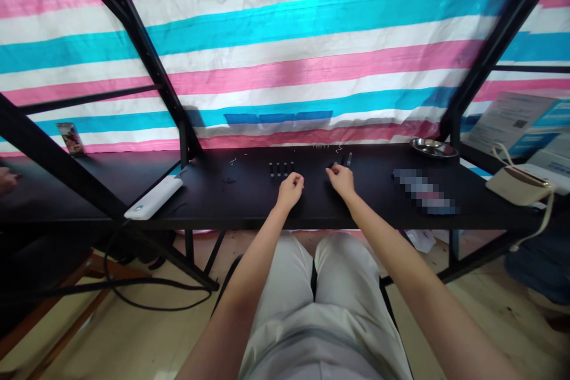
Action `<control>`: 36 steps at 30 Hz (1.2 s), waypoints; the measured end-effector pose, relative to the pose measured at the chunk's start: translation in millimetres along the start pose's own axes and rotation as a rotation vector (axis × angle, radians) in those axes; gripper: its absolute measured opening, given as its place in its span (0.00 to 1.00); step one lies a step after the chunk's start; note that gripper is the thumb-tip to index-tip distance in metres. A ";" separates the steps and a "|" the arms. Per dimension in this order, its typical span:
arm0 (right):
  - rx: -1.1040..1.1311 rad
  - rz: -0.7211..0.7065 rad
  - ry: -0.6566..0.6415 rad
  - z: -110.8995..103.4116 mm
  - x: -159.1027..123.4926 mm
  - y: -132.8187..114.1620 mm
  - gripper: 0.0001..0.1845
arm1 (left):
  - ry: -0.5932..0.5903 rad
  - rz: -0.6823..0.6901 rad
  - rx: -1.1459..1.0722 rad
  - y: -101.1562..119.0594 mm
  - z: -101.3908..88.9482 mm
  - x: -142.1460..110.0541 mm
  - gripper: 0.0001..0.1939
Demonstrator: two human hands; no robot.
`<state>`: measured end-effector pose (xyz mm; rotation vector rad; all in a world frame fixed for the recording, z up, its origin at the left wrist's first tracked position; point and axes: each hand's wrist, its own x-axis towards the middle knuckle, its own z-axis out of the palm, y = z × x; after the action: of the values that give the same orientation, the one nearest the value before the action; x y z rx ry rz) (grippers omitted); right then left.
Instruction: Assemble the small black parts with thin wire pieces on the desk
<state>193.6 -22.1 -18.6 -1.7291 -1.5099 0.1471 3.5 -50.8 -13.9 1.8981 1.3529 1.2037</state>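
Several small dark cylinders with light ends (278,169) stand in a short row on the black table (240,205). Just right of and in front of that row is my left hand (291,190), its fingers curled in; whatever they may hold is hidden. My right hand (342,180) is closed in a pinch at the table, and a small dark piece (332,165) shows at its fingertips, too small to name. Beyond its knuckles lies a slim grey tube-like piece (350,158).
White scraps (233,161) and dark thin bits (229,180) lie to the left. A white box-like device (155,197) with a cable is farther left. On the right are a metal dish (434,148), a blurred-out packet (425,192) and a beige bag (519,184). Black frame posts (164,89) rise from the table.
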 end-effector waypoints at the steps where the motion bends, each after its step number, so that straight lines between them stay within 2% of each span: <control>1: 0.005 0.074 -0.010 -3.0 7.2 6.1 0.13 | -0.005 -0.008 0.005 -0.4 0.3 0.1 0.08; 4: -0.039 0.204 -0.013 -13.8 27.8 23.3 0.12 | -0.021 -0.011 0.011 -0.5 0.5 0.3 0.08; 8: -0.094 0.295 -0.072 -23.2 46.7 39.3 0.12 | -0.029 -0.009 0.018 0.1 -0.5 0.2 0.07; 15: -0.177 0.220 -0.115 -20.3 57.8 46.7 0.11 | -0.042 -0.011 0.024 -2.2 -0.5 0.5 0.08; 36: -0.217 0.239 -0.208 -20.9 63.5 40.6 0.09 | -0.037 -0.016 0.019 -5.1 0.6 0.7 0.07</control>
<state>254.5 25.0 -4.4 -2.1224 -1.5054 0.3046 1.7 -48.2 -18.0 1.9099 1.3624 1.1460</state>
